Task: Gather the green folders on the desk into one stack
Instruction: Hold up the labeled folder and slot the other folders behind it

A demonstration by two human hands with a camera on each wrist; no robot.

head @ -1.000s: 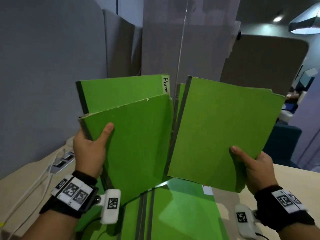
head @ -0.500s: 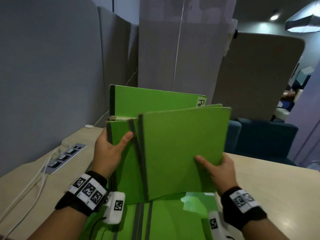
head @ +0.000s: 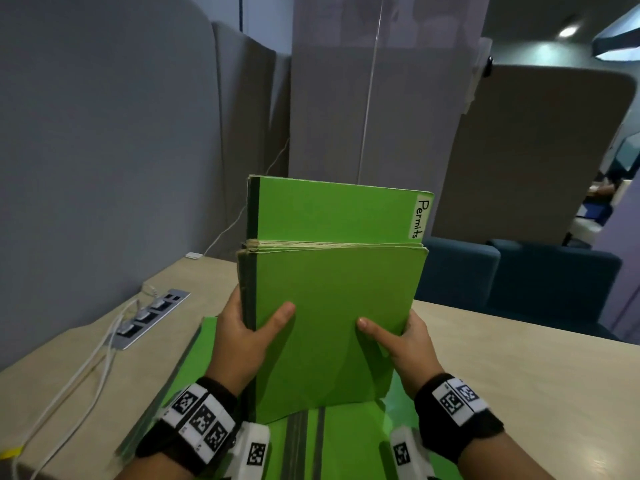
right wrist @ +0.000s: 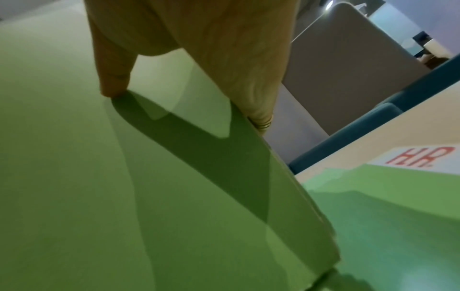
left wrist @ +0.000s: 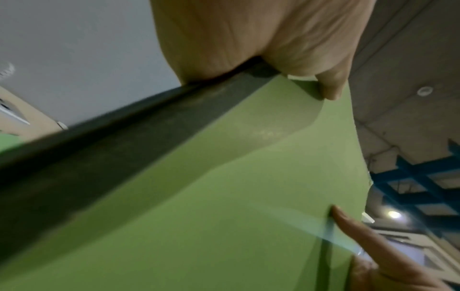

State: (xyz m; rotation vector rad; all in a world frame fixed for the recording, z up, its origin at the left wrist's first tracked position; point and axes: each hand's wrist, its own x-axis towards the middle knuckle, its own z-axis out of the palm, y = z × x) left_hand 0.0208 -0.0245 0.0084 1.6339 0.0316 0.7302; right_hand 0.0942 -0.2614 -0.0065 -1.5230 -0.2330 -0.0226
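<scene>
The left hand (head: 242, 344) is pinching the dark spine edge of the upright bundle of green folders (head: 332, 320), thumb across the front cover and fingers hidden behind, while the right hand (head: 405, 344) is clamping the open edge the same way. The bundle is standing on its lower edge upon more green folders lying flat (head: 349, 441) on the desk (head: 519, 368). Thin card covers are looking light but bendy and slippery against each other, so gripping both side edges low down is probably keeping them from fanning out.
</scene>
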